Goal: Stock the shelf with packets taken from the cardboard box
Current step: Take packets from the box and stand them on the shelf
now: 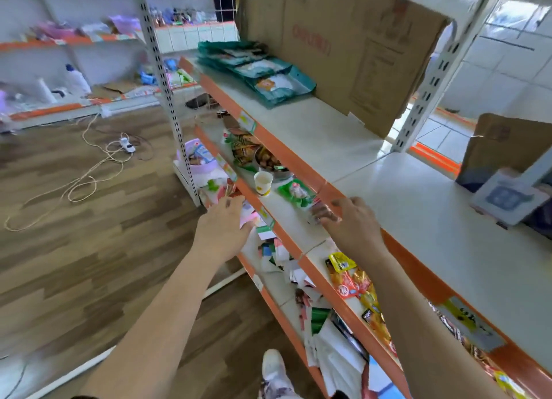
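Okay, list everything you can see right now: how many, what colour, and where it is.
shelf: one unit, white boards with orange edges, right of view
teal packets: several overlapping, teal, far end of top board
cardboard sheet: one, brown, upright at back of top board
cardboard box: one, brown, far right by top board
paper cup: one, white, second board
green packet: one, green, right of the cup
yellow and orange packets: several, second board, near end
power strip: one, white, wooden floor
left hand: reaching toward a lower board, grip hidden
right hand: at top board's orange edge, grip unclear
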Demonstrator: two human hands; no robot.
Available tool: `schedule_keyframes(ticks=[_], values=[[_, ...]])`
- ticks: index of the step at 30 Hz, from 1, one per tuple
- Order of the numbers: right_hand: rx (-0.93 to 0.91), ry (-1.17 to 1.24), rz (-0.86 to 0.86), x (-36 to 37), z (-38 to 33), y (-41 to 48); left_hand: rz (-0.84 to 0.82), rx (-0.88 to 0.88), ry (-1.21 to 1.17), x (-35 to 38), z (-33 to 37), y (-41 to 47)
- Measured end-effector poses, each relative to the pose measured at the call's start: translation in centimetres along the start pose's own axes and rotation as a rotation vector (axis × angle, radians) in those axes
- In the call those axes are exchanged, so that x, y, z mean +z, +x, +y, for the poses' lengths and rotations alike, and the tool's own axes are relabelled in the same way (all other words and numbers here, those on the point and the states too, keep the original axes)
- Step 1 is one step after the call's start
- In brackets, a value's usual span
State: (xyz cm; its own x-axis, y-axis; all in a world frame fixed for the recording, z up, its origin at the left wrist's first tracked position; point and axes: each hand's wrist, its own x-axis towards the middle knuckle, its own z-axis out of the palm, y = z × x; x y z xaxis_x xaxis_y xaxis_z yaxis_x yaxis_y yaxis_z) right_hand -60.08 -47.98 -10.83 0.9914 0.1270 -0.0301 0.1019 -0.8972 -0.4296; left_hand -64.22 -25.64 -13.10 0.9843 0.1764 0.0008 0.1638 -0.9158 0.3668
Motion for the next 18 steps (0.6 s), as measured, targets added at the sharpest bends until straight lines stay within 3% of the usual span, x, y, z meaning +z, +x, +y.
schedule_keyframes(ticks=[18], values=[[-0.117,0.146,-0.054,2.9,-11.2,22.7,0.067,-0.15,-0.018,-4.6,-7.9,19.7]])
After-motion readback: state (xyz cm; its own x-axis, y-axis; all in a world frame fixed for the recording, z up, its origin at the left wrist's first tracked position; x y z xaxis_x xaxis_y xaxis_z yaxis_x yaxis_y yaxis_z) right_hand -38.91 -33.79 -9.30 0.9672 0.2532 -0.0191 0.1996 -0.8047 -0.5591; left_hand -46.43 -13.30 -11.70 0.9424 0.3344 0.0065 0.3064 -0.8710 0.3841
